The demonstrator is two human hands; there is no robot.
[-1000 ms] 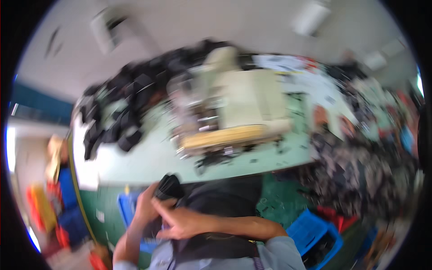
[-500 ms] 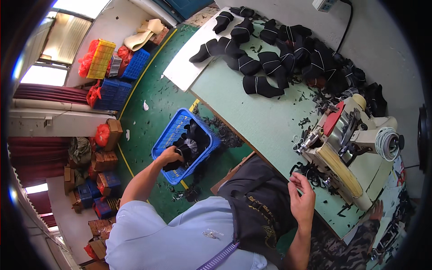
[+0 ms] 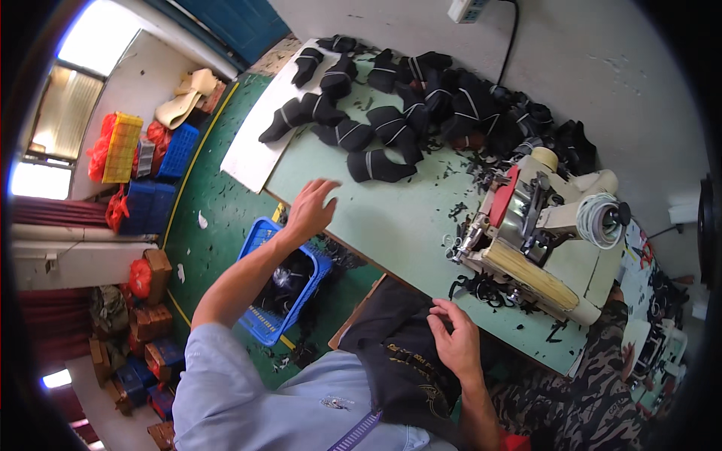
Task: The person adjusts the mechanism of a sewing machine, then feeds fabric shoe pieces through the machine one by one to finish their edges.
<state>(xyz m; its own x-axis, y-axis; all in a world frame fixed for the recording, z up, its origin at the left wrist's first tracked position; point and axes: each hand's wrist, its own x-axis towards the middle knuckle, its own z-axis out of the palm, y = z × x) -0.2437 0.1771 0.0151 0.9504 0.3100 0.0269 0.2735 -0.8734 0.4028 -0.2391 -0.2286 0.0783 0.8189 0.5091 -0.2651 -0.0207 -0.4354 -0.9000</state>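
Note:
My left hand (image 3: 310, 212) is raised over the table's near left edge, above the far rim of a blue plastic basket (image 3: 324, 264). Its fingers are stretched out and nothing shows in it. Dark pieces and a clear, shiny wrapping lie in the basket, partly hidden by my forearm. My right hand (image 3: 459, 340) hovers over my dark apron (image 3: 376, 319), beside the table edge, with fingers apart and nothing visible in it. Black fabric bundles (image 3: 380, 165) bound with pale bands lie across the far part of the pale green table (image 3: 368, 225); others are heaped by the wall.
A sewing machine (image 3: 519, 252) stands on the table to the right, with black scraps (image 3: 481, 289) around it. Another person's camouflage sleeve (image 3: 602, 338) is beyond it at right. Crates (image 3: 139, 207) and cardboard boxes (image 3: 154, 323) line the left side of the green floor.
My left hand has let go of a dark piece in the basket and risen to the table edge. The right hand has shifted slightly left and down, as the whole view has swung.

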